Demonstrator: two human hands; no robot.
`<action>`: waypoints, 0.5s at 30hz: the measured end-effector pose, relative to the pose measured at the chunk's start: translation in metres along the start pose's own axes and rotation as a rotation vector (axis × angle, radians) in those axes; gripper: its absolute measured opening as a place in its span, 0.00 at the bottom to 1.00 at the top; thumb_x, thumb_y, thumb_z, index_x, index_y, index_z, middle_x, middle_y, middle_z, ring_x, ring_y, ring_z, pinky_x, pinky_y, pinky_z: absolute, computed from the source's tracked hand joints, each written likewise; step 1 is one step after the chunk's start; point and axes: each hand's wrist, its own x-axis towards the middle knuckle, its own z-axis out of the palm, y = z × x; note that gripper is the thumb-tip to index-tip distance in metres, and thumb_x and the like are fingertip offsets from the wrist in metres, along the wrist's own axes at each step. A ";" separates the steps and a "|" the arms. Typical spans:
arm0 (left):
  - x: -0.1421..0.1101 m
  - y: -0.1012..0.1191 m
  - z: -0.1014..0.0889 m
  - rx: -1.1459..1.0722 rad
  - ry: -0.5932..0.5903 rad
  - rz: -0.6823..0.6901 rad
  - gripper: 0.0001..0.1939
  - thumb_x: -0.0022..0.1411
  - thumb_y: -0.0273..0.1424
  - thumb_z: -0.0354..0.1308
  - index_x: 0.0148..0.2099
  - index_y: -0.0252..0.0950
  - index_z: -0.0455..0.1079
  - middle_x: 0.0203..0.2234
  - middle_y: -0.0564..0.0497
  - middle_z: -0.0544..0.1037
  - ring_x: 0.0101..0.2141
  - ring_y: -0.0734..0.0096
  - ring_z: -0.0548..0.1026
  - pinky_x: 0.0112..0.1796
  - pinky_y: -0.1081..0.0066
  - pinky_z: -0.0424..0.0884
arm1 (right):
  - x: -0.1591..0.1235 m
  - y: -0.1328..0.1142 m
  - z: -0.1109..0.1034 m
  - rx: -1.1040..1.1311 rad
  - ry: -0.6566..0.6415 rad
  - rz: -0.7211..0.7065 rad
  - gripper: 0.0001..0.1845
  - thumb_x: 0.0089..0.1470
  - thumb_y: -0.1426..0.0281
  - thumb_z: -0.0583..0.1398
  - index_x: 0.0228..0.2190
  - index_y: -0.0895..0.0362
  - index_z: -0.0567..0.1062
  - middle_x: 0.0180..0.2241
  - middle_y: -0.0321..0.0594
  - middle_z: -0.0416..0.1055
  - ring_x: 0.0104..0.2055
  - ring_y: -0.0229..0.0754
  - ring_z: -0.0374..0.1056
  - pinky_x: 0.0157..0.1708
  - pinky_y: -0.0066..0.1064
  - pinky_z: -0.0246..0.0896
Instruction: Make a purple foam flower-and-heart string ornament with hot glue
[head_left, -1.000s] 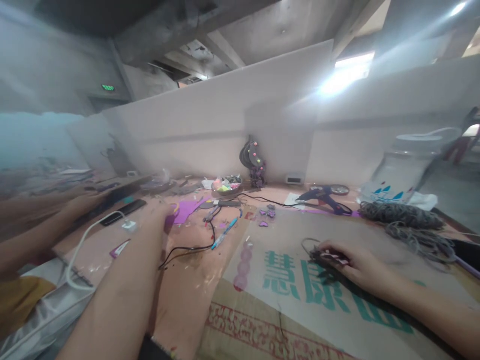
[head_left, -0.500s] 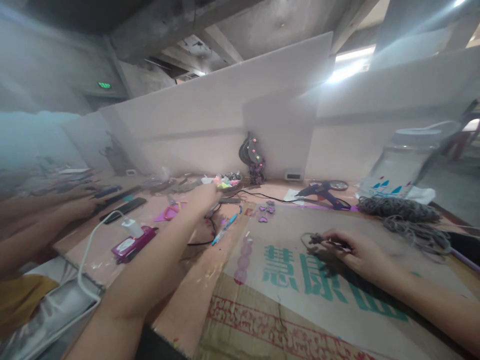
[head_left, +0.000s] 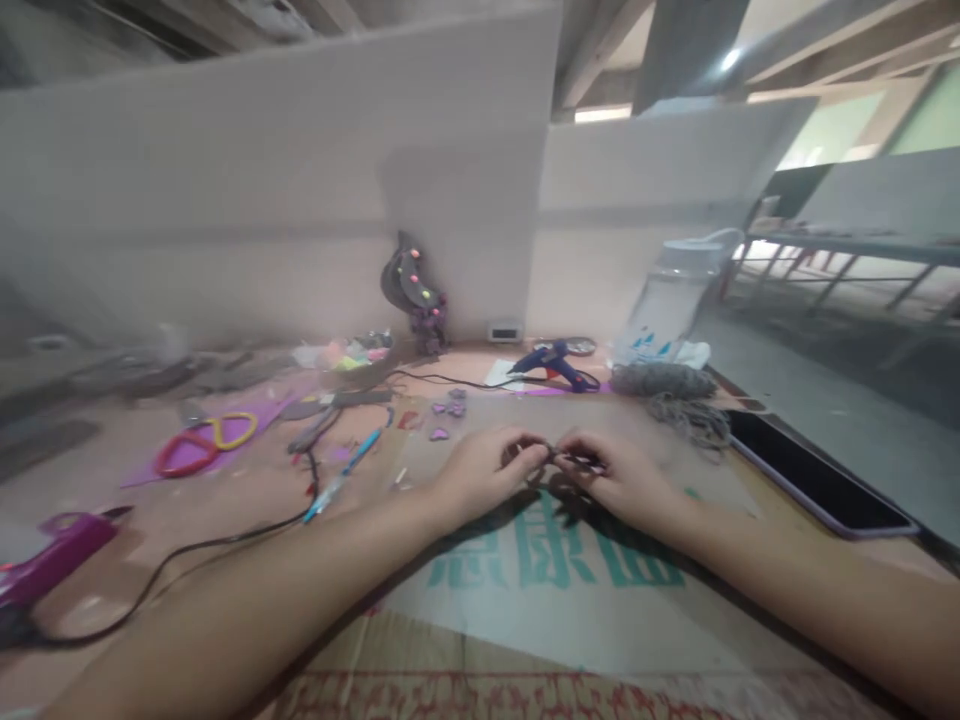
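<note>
Over the printed sheet (head_left: 495, 620), my hands meet fingertip to fingertip. My right hand (head_left: 619, 480) is closed on a small dark craft piece (head_left: 553, 455), whose details are blurred and partly hidden by the fingers. My left hand (head_left: 495, 470) is in a pinch at the same spot; whatever lies between its fingertips is too small to make out. Several little purple heart-shaped pieces (head_left: 440, 434) lie just beyond the left hand. Further back, a dark crescent-shaped ornament (head_left: 411, 280) with coloured dots stands against the white partition.
A blue glue gun (head_left: 553, 365), a clear water jug (head_left: 667, 300) and grey yarn (head_left: 667, 380) sit at the back right, with a phone (head_left: 817, 470) nearer. Leftward are scissors (head_left: 187, 455), a blue pen (head_left: 345, 470), a bowl of bright bits (head_left: 360, 360) and a cabled magenta power block (head_left: 56, 560).
My left hand has come back from beside the bowl and joined the right hand over the sheet. The view has swung right; the neighbouring person's arms have left it.
</note>
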 end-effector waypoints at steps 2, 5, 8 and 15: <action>-0.001 -0.002 0.000 0.063 -0.016 0.042 0.17 0.69 0.40 0.50 0.41 0.35 0.76 0.35 0.47 0.80 0.39 0.63 0.75 0.42 0.67 0.68 | 0.000 0.000 0.001 0.014 -0.004 0.023 0.12 0.57 0.60 0.58 0.33 0.56 0.74 0.28 0.38 0.75 0.29 0.41 0.69 0.28 0.30 0.64; 0.000 -0.001 0.000 0.068 -0.024 0.032 0.16 0.69 0.38 0.50 0.37 0.35 0.75 0.32 0.49 0.78 0.37 0.65 0.74 0.39 0.68 0.67 | -0.001 -0.001 0.003 0.071 -0.017 0.071 0.12 0.58 0.60 0.58 0.33 0.56 0.73 0.27 0.37 0.73 0.29 0.40 0.69 0.28 0.29 0.63; 0.003 -0.001 0.000 -0.008 -0.035 -0.027 0.15 0.68 0.37 0.51 0.36 0.35 0.75 0.31 0.49 0.78 0.36 0.65 0.75 0.39 0.69 0.68 | -0.001 -0.003 0.001 0.075 0.004 0.089 0.12 0.58 0.59 0.58 0.35 0.56 0.72 0.28 0.36 0.72 0.30 0.40 0.68 0.29 0.30 0.63; 0.005 -0.006 0.002 -0.255 0.010 -0.183 0.18 0.69 0.38 0.48 0.34 0.34 0.74 0.32 0.48 0.79 0.34 0.66 0.76 0.36 0.69 0.70 | 0.001 0.000 -0.015 -0.122 0.178 -0.152 0.22 0.67 0.55 0.50 0.50 0.56 0.70 0.46 0.46 0.73 0.48 0.50 0.69 0.48 0.41 0.65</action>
